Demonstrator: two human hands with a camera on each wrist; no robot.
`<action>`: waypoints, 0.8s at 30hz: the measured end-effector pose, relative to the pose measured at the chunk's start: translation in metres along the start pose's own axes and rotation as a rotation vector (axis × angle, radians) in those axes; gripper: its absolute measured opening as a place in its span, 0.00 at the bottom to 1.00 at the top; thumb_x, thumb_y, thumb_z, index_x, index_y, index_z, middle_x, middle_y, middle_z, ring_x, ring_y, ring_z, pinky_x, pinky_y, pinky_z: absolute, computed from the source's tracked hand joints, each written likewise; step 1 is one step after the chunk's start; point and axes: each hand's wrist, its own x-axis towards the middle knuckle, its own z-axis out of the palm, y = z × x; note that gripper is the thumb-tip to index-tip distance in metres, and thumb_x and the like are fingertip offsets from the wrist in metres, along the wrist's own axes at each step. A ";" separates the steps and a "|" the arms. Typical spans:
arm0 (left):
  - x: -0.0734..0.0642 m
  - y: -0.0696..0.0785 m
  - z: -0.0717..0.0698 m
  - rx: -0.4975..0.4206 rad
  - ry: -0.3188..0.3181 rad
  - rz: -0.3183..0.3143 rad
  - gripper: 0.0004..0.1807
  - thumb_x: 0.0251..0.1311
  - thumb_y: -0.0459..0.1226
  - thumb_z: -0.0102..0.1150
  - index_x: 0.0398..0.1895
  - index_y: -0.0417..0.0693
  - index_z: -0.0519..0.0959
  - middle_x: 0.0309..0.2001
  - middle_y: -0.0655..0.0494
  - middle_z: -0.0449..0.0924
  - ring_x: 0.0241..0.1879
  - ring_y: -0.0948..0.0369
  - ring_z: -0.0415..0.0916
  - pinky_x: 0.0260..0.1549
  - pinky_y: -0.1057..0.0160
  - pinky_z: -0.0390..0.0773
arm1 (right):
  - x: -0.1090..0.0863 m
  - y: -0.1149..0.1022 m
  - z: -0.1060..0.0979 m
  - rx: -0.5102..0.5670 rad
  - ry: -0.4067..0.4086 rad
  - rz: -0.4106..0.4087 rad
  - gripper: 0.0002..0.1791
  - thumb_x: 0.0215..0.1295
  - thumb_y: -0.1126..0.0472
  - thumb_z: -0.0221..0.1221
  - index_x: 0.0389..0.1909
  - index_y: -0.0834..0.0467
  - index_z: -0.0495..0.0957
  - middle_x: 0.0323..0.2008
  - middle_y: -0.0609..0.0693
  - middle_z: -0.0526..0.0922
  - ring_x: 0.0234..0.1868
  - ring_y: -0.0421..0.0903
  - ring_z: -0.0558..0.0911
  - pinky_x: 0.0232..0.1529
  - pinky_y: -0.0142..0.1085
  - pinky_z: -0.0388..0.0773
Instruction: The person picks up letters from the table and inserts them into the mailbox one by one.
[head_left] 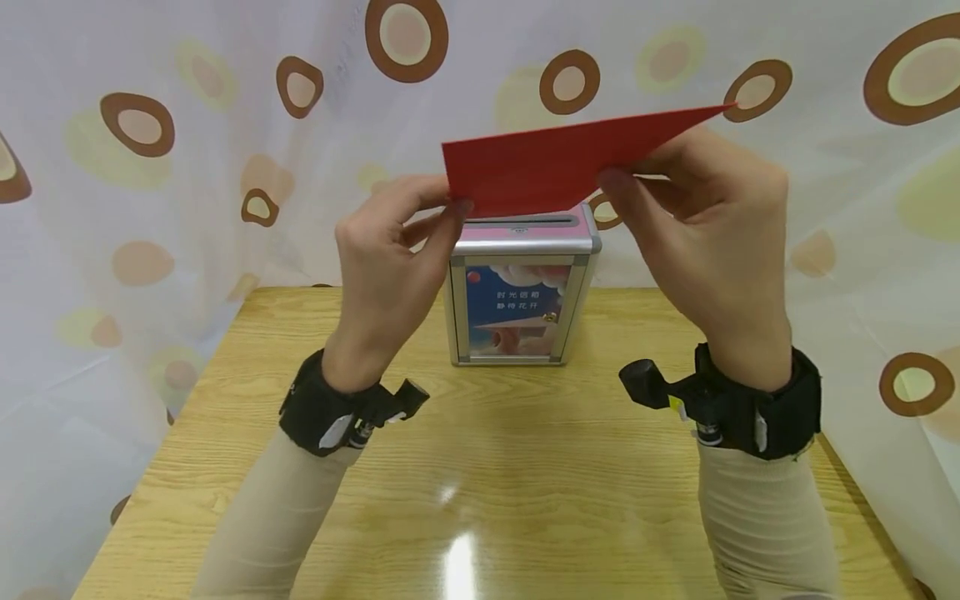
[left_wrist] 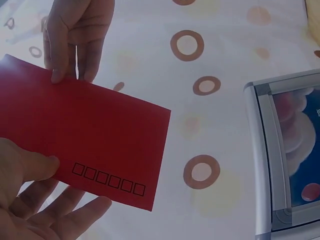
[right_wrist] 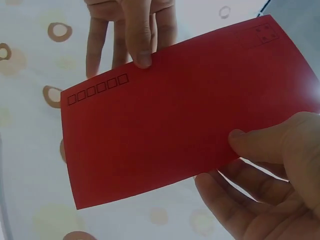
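A red envelope is held up in the air between both hands, above and in front of a box. In both wrist views its face shows a row of small printed squares along one edge. My left hand pinches its left end between thumb and fingers. Toward the other end, my right hand pinches the lower edge, thumb on the near face. Behind and below the envelope stands a mailbox with a silver frame, a pink top and a picture front with a small lock. Its top slot is partly hidden by the envelope.
The mailbox stands near the back of a wooden table. A white patterned cloth hangs behind and at both sides. Each wrist wears a black strap with a small camera sticking inward.
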 end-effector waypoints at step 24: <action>-0.006 -0.065 0.033 0.060 -0.113 -0.103 0.06 0.63 0.28 0.60 0.41 0.37 0.83 0.39 0.46 0.85 0.42 0.61 0.82 0.40 0.60 0.84 | -0.010 0.086 0.016 0.000 -0.030 0.274 0.09 0.61 0.66 0.64 0.43 0.63 0.84 0.37 0.54 0.87 0.33 0.43 0.82 0.37 0.27 0.82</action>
